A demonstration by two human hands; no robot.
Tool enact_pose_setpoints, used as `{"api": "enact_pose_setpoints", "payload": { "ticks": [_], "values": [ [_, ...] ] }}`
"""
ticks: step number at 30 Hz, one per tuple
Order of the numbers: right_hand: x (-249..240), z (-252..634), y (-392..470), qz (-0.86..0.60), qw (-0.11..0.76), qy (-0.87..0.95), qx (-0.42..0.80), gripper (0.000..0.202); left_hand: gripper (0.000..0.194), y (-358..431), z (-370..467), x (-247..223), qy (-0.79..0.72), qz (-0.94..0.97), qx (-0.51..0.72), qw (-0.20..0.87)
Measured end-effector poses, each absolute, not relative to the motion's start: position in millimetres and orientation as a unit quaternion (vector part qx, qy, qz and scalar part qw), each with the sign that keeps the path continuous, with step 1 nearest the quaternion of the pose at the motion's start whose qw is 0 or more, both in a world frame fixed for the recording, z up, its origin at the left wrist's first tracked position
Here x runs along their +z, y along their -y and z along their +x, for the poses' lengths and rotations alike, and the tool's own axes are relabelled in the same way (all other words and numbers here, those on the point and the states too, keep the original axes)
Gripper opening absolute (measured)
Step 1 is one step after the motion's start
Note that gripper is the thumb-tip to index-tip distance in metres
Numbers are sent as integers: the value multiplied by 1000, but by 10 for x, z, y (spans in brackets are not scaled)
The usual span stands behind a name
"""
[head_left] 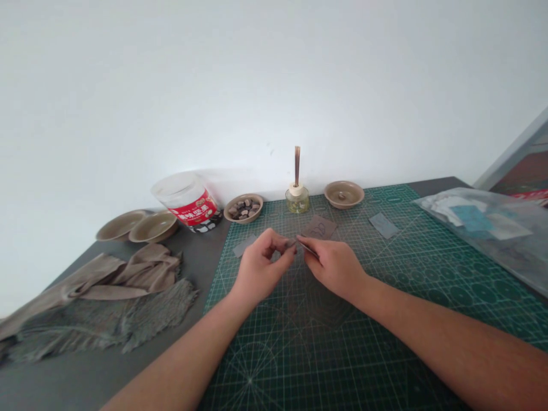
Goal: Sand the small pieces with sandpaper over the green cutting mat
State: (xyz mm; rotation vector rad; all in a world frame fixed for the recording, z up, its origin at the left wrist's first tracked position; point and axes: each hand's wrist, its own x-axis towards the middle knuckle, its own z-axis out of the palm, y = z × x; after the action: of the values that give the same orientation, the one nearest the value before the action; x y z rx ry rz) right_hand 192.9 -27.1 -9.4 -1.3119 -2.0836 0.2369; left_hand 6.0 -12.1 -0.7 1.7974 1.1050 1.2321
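Over the green cutting mat (299, 365), my left hand (265, 260) pinches a small grey-brown piece (290, 243) between thumb and fingers. Close beside it, my right hand (331, 260) grips a thin dark sheet (309, 249), its edge turned towards the small piece. The fingertips of the two hands nearly meet; whether piece and sheet touch is too small to tell. Just behind the hands a brown square sheet (321, 227) with a marking lies on the mat. One grey sheet (245, 245) lies behind my left hand, another (384, 225) at the right.
At the back stand a bowl of small stones (244, 209), a reed diffuser (297, 198) and a bowl with one small piece (344, 194). Further left are a plastic jar (188, 205), a double bowl (153, 227) and crumpled cloths (111, 297). A plastic bag (492, 225) lies right.
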Motion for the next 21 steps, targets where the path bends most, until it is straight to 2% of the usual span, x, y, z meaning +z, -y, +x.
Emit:
{"api": "enact_pose_setpoints", "payload": {
  "ticks": [3, 5, 13, 17, 21],
  "values": [
    [-83, 1961, 228, -515, 358, 771, 110, 37, 17, 116, 56, 28, -410, 663, 471, 413],
    [-72, 1973, 224, -515, 373, 763, 122, 37, 24, 109, 64, 46, -392, 650, 464, 457],
    [-59, 2002, 236, -516, 430, 728, 139, 33, 27, 73, 80, 32, -365, 601, 442, 557],
    [-49, 1984, 265, -500, 437, 735, 140, 31, 17, 60, 82, 8, -409, 635, 423, 500],
    [-62, 1932, 322, -445, 400, 790, 133, 40, 14, 48, 81, -16, -448, 671, 416, 420]
  ]
}}
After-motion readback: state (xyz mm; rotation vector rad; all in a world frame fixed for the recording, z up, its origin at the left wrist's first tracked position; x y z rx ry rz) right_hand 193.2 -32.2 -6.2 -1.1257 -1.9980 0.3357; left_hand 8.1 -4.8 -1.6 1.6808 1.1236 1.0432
